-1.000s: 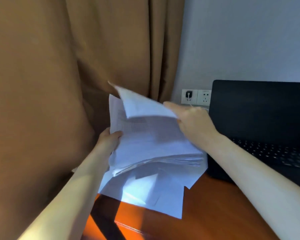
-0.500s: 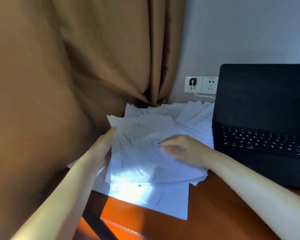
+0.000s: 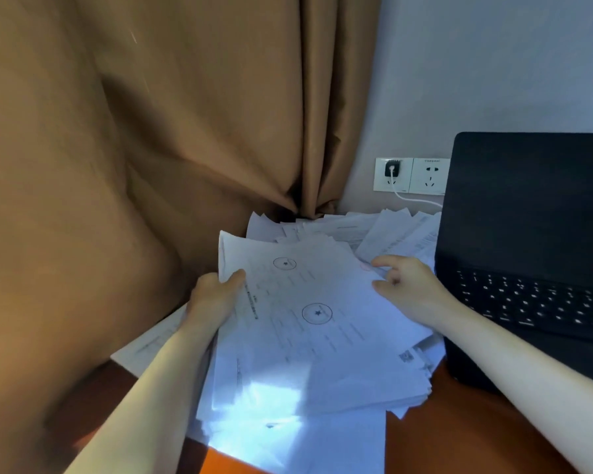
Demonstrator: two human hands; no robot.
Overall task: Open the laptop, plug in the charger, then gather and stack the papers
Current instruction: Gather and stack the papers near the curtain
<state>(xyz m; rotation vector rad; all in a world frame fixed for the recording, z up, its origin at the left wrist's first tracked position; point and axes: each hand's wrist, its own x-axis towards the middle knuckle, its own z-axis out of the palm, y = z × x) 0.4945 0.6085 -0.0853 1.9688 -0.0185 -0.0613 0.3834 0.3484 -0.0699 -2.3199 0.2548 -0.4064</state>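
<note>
Head view: our left hand (image 3: 216, 297) grips the left edge of the papers (image 3: 317, 323), piled on the table (image 3: 459, 443) left of the open laptop (image 3: 531, 234). Our right hand (image 3: 409, 285) touches their right edge, its grip unclear. The charger (image 3: 392, 170) sits in the far wall socket.

Both forearms bare, reaching forward; left hand (image 3: 216, 297) grips papers (image 3: 308, 323) at left edge, thumb on top; right hand (image 3: 408, 285) pinches right edge, fingers curled.

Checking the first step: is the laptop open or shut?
Open. The laptop has its dark screen raised behind the exposed keyboard.
</note>
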